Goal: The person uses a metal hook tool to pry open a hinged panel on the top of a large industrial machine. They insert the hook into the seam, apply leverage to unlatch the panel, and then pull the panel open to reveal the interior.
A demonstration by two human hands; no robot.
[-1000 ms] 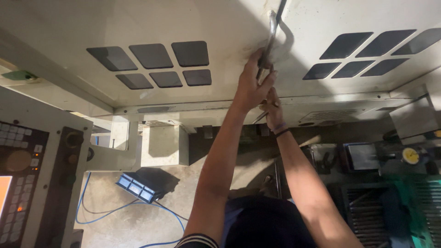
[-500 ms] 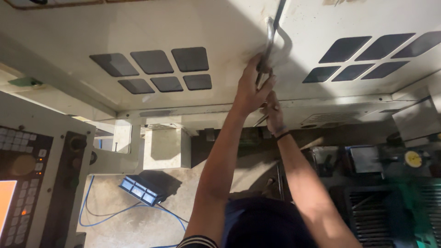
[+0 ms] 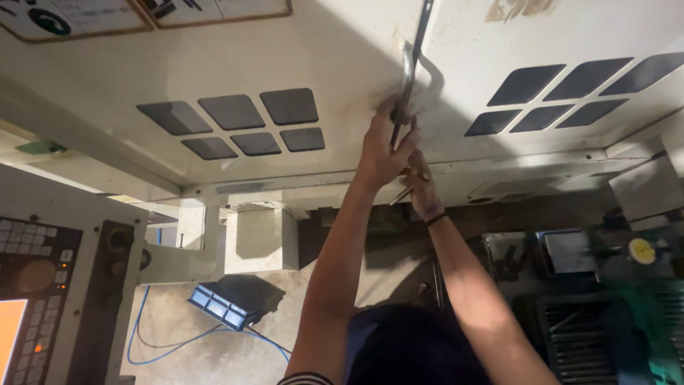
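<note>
Reaching up past a dark rounded shape point(image 3: 410, 349) at the bottom edge of the view, both forearms rise toward the pale machine panel point(image 3: 335, 64). Against the earlier views little differs: the hands sit at the same spot on the handle, and only the framing sits a touch otherwise, so the grip reads as held rather than newly taken.

The left hand point(image 3: 383, 146) is wrapped shut around the lower end of the metal handle point(image 3: 407, 82), fingers curled over the bar. The right hand point(image 3: 420, 187), a dark band at its wrist, sits just below the left and slightly behind it; its fingers close on what looks like a thin stick-like piece, though what that is cannot be told.

That handle is a slim bent bar fixed to the panel between the two groups of dark slanted window panes point(image 3: 246, 122). Its long axis runs nearly straight up the frame, leaning slightly right toward the top, where it follows a dark seam.

Far left of the handle stands a control pad with keys point(image 3: 32, 271).
</note>
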